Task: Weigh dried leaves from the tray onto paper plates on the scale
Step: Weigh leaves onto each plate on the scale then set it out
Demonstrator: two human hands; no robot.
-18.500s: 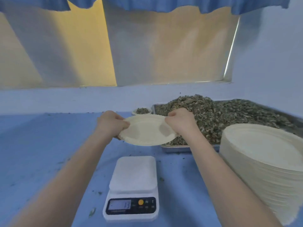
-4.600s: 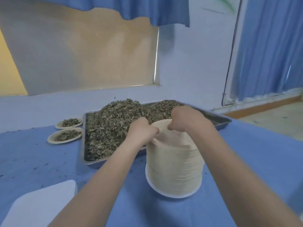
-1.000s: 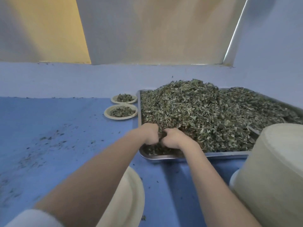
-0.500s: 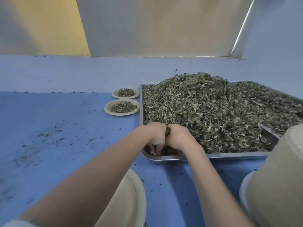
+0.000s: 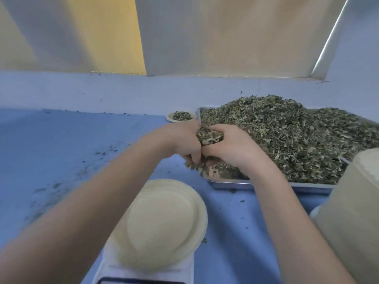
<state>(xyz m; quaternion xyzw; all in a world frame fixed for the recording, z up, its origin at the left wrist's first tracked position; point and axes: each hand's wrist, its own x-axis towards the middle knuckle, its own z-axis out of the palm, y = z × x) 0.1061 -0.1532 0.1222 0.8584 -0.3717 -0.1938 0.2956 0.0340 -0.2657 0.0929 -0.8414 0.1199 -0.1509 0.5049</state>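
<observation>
A metal tray (image 5: 266, 184) at the right holds a big heap of dried leaves (image 5: 291, 136). My left hand (image 5: 182, 140) and my right hand (image 5: 229, 148) are cupped together round a bunch of dried leaves (image 5: 208, 135), lifted just above the tray's near left corner. Bits hang below my fingers. An empty paper plate (image 5: 164, 226) lies on the white scale (image 5: 143, 272) in front of me, partly hidden by my left forearm. The scale's display is cut off at the bottom edge.
A tall stack of paper plates (image 5: 352, 212) stands at the right. A small plate of leaves (image 5: 181, 116) sits behind my hands beside the tray. Leaf crumbs lie scattered on the blue table (image 5: 61, 152). A wall runs along the back.
My two hands have risen out of the heap with a bunch of leaves and drifted a little left, past the tray's corner. More of the plate and scale shows.
</observation>
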